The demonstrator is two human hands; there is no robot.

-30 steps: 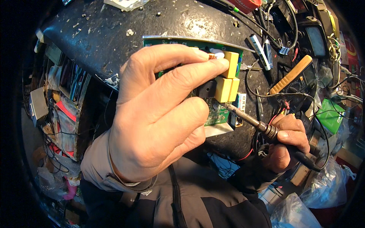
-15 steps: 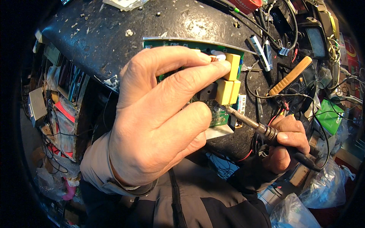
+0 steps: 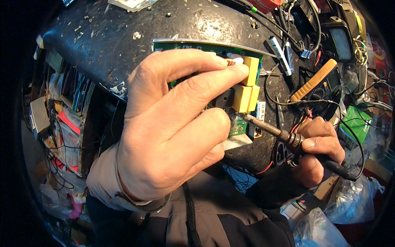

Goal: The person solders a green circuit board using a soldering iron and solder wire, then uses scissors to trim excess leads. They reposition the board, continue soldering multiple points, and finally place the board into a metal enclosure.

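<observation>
Over the dark worktop (image 3: pixel 181 24), partly behind the left hand (image 3: pixel 164 123), is a green circuit board (image 3: pixel 239 128) with yellow blocks (image 3: pixel 246 99) near its right end. The left fingertips come together at a small copper-coloured part (image 3: pixel 231 62) beside the uppermost block — whether they pinch it or the block, I cannot tell. The right hand (image 3: pixel 321 148) is wrapped round the handle of a soldering iron (image 3: pixel 269 129), its tip at the lower blocks' near edge (contact is too small to make out). Farther right lie a white marker (image 3: pixel 280 57) and an orange-edged multimeter (image 3: pixel 314 79).
</observation>
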